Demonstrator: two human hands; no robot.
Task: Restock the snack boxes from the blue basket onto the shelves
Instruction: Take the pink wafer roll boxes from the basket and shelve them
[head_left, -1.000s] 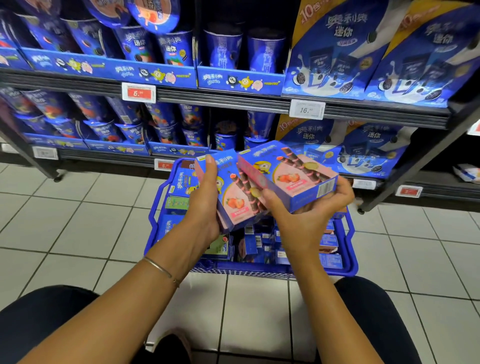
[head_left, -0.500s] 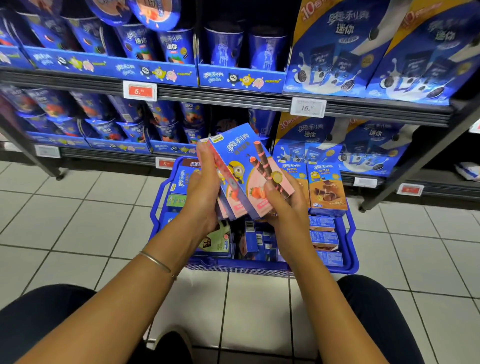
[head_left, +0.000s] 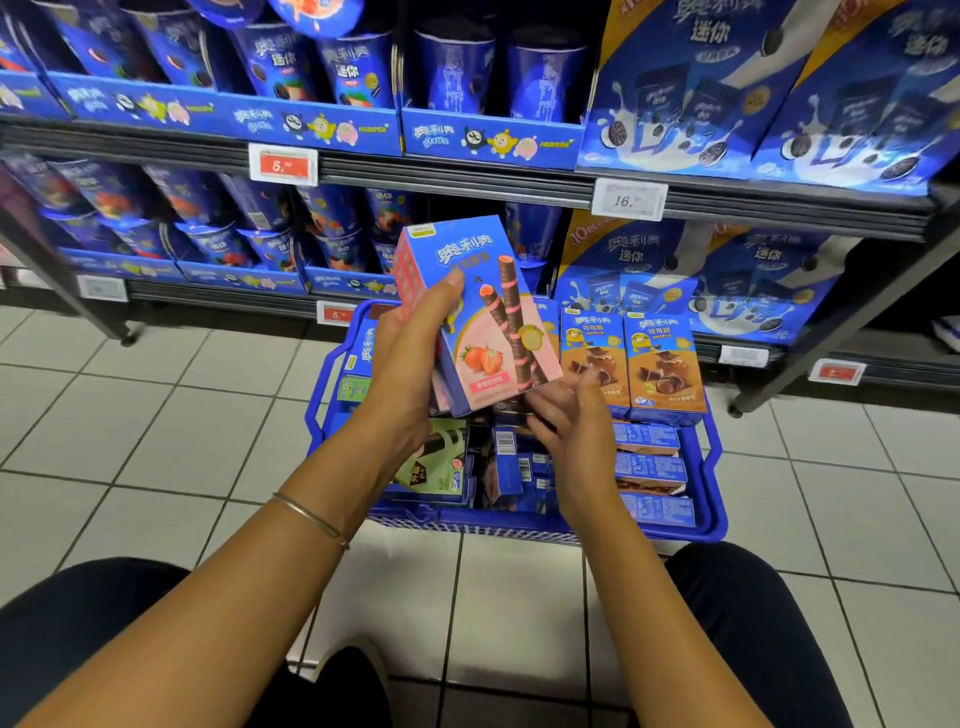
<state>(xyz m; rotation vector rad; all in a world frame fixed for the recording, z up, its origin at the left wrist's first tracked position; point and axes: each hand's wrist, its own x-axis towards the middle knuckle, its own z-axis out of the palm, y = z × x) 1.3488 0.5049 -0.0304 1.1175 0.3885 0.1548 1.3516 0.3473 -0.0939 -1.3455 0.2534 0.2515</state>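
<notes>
My left hand (head_left: 410, 353) grips a stack of blue-and-pink strawberry snack boxes (head_left: 488, 322), held upright above the blue basket (head_left: 711, 514). The thumb lies across the front box. My right hand (head_left: 576, 421) is just below the stack's lower right corner, fingers relaxed and holding nothing. Inside the basket lie several more blue boxes (head_left: 649, 467), and two brown chocolate boxes (head_left: 665, 364) stand upright at its far right. Behind the basket run the shelves (head_left: 467, 179).
The shelves hold blue snack cups (head_left: 270, 244) on the left and large blue bags (head_left: 691, 104) on the right, with price tags (head_left: 629, 200) on the rails. A shelf leg (head_left: 779, 374) angles down right of the basket. White floor tiles lie all around; my knees are below.
The right hand placed its box against the left hand's boxes, then let go and dropped below them. The left hand now holds the whole stack, turned more upright and raised.
</notes>
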